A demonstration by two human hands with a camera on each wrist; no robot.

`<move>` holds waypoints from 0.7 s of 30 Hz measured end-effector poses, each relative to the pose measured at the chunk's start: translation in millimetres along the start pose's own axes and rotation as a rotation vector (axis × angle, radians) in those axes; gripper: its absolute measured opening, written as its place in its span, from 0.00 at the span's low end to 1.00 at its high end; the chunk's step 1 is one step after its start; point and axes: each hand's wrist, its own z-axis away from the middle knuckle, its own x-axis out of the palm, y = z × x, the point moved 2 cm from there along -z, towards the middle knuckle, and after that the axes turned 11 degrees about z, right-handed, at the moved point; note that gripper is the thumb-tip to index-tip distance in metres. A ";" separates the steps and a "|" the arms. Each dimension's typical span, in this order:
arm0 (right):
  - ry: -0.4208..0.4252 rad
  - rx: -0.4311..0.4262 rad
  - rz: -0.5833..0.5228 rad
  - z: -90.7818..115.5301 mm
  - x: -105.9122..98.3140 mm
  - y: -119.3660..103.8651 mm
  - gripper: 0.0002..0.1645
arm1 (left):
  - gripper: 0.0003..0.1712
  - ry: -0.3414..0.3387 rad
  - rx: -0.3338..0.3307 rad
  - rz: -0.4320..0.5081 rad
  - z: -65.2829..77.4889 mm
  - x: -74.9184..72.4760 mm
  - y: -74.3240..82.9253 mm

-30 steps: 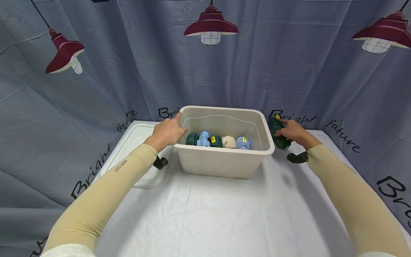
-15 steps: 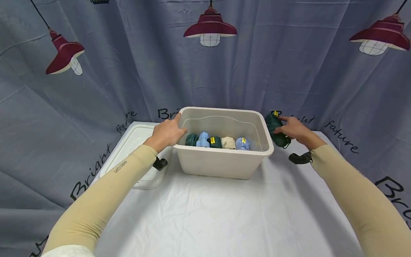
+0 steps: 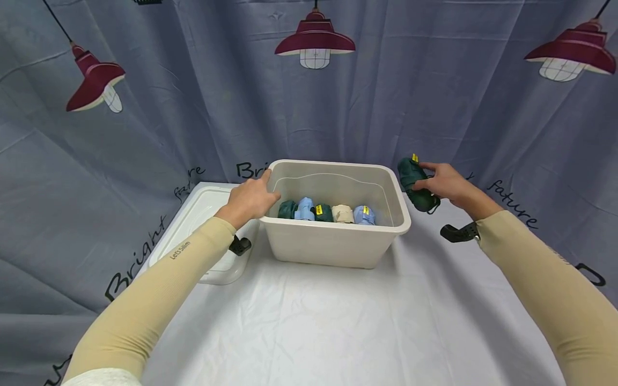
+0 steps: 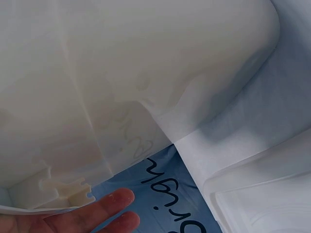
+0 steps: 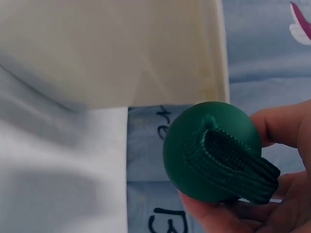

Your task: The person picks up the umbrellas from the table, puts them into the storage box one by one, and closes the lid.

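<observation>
In the head view, my right hand [image 3: 446,182] grips a dark green folding umbrella [image 3: 410,174] in the air, just outside the bin's right end. The right wrist view shows the umbrella's round green end with a wrist strap [image 5: 233,165]. A yellow tag sits at its far tip. My left hand [image 3: 248,199] holds the left rim of a whitish plastic bin [image 3: 328,246], thumb over the inner side. Below that rim, fingertips [image 4: 119,196] show in the left wrist view. Inside the bin lie several rolled umbrellas, among them a beige one [image 3: 343,214] and a blue one [image 3: 364,215].
A whitish lid [image 3: 198,212] lies flat left of the bin, partly under my left forearm. The white-covered table [image 3: 328,321] extends in front of the bin. Close behind hangs a blue-grey curtain [image 3: 217,107] printed with lamps and writing.
My right hand has lifted the green umbrella up and slightly to the left, near the bin's right rim. The left hand and the bin have stayed in place.
</observation>
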 end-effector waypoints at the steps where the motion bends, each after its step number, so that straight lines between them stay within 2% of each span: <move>1: 0.000 -0.003 0.001 1.3 -1.8 -2.1 0.54 | 0.46 0.003 0.001 0.000 -0.1 -0.1 0.0; 21: 0.008 -0.101 0.062 25.7 -24.0 -45.6 0.51 | 0.46 -0.001 0.012 0.007 1.2 -1.0 1.1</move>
